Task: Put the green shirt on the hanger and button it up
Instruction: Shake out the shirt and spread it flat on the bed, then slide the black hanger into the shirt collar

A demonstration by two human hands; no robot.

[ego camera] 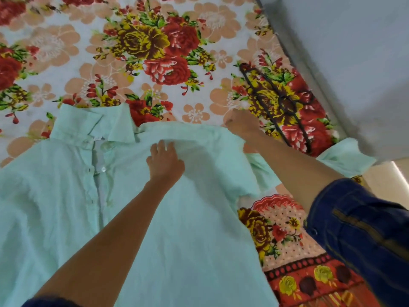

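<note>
The green shirt lies front-up on the floral sheet, collar left of the left hand's fingers, which rest slightly spread on the cloth near the shoulder. Right of them, the right hand is curled at the shirt's shoulder edge, seemingly pinching it, though its fingertips are hidden. Just beyond those knuckles lies the dark hanger.

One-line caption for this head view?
Left hand presses the green shirt flat on the floral bedsheet; right hand reaches toward the black hanger.
</note>
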